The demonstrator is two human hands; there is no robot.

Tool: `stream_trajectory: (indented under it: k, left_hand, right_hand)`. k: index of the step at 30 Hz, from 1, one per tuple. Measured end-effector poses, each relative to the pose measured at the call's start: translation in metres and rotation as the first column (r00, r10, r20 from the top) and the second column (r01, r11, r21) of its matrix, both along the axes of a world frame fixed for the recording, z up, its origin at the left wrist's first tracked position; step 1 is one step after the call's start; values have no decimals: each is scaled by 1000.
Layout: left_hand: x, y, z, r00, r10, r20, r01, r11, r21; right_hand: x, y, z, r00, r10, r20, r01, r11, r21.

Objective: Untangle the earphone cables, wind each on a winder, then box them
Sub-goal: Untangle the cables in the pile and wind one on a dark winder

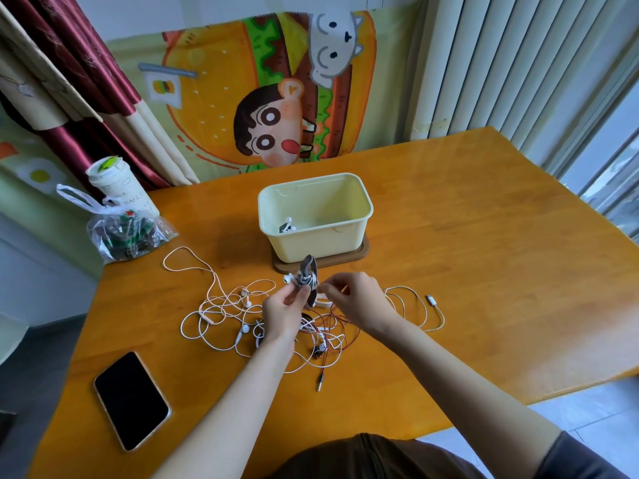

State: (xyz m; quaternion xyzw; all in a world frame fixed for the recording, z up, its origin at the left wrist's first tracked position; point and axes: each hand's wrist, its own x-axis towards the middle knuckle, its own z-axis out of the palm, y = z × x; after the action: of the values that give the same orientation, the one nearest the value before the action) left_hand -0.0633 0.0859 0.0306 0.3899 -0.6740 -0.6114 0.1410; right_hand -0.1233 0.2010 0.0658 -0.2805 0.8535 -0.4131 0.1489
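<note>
Winder (307, 271) gripped in left hand (283, 309) — right hand (352, 299) pinches white cable (320, 289) beside it.

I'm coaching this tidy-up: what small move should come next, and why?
Probably wind the slack white cable onto the grey strap winder: left hand holds it, right hand pinches the cable beside it, a short loop hangs below.

Orange wooden table (466, 236), cartoon burger wall cloth (262, 91), maroon curtain (86, 81), white vertical blinds (501, 63)
</note>
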Motion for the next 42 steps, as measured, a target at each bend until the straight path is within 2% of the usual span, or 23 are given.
stream_trajectory:
  k: [3,6,9,12,18,23,33,42]
  left_hand:
    - [-1,0,4,994,103,-32,-93,968,233]
    - [-5,-5,9,969,241,-54,-178,832,525]
    - [-9,-10,12,964,257,-62,-152,732,664]
    - [-13,-8,12,969,234,-81,-101,674,732]
    - [-12,0,13,976,200,-83,-67,645,761]
    - [-11,-2,11,980,198,-36,-108,666,738]
    - [-10,0,9,980,197,36,-173,739,651]
    - [-5,5,12,984,170,46,-170,851,496]
  right_hand:
    - [-5,-2,2,999,-30,-27,30,1000,-9]
    - [-5,0,-3,999,-42,-25,43,999,31]
    - [0,3,-12,999,-41,-3,41,994,100]
    - [2,3,-18,998,-55,13,53,992,118]
    - [6,4,-19,1000,-24,-19,27,988,154]
    - [8,3,-17,998,3,-68,9,986,165]
    - [13,1,-15,992,71,-107,-47,977,208]
    - [19,3,-13,983,111,-145,-90,986,144]
